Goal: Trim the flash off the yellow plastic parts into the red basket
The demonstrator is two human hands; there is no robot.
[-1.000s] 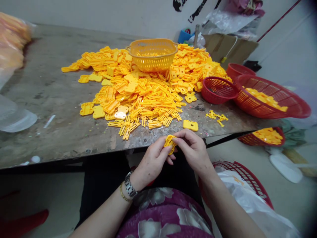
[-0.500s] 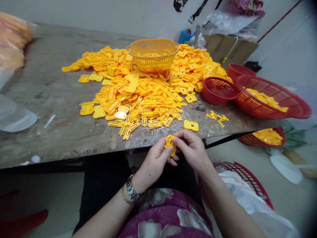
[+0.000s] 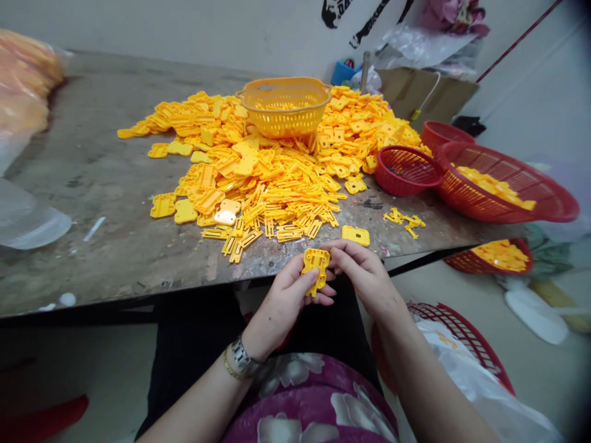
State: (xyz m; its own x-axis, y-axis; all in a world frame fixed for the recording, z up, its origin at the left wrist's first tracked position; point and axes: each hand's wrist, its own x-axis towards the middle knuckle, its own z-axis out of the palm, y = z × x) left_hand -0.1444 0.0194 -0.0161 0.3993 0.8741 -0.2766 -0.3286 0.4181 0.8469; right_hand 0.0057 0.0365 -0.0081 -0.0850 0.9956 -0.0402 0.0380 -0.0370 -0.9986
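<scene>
Yellow piece (image 3: 319,261) now more face-on, in left hand (image 3: 279,303), under thumb (image 3: 306,283).

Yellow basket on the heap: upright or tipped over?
Upright. The yellow basket stands with its opening facing up, yellow pieces showing inside.

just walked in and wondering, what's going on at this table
A person sits at the table holding a small yellow piece in the left grip, its ribbed side facing up. The right grip is at the piece's upper right corner; whether it touches is hard to tell. In front lies a heap of loose yellow parts, with a yellow basket amid it. To the right, a large red basket holds more yellow pieces.
</scene>
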